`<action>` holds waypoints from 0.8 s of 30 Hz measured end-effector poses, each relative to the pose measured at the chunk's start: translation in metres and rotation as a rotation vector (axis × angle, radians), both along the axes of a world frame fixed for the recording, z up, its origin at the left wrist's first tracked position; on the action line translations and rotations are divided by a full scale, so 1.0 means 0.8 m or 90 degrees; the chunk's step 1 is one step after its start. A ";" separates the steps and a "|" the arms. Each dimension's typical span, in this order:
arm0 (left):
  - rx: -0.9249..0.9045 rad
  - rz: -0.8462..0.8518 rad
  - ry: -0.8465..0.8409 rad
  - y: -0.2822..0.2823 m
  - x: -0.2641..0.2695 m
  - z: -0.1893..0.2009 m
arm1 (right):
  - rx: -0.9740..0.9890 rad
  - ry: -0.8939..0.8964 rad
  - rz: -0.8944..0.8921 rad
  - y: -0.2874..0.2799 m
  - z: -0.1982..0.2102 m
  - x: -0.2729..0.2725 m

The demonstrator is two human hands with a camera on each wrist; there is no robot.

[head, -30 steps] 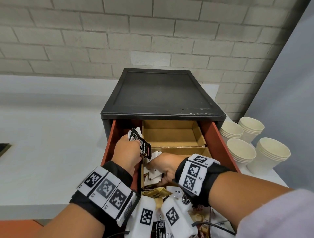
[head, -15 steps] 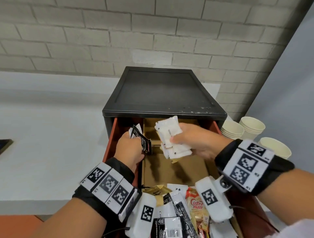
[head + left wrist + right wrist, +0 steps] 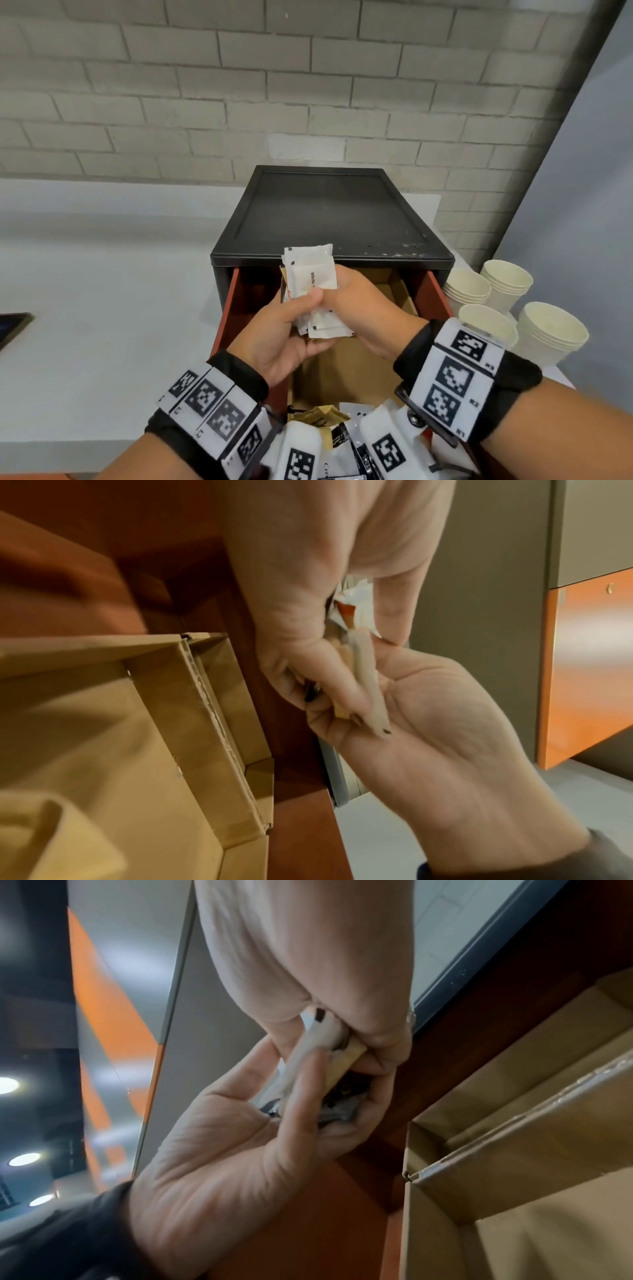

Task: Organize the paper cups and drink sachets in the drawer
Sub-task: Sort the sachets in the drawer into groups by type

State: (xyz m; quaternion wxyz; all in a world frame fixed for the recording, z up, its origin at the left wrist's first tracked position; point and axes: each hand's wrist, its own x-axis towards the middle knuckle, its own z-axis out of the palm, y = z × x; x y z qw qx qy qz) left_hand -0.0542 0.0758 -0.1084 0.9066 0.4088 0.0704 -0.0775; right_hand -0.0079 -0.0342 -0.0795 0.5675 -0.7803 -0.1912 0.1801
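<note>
Evidently both hands meet over the open drawer to gather one bundle: the left hand curls under the white sachets, thumb pressed on top, while the right hand pinches the same stack from the other side, probably squaring its edges. Below the grip lies an empty cardboard compartment; the paper cups stand well apart, right of it.

White counter bears black drawer unit; paper cup stacks at its right
</note>
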 end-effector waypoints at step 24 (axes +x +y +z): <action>0.029 0.091 -0.051 0.003 0.001 0.000 | -0.058 -0.173 0.014 -0.006 0.037 0.025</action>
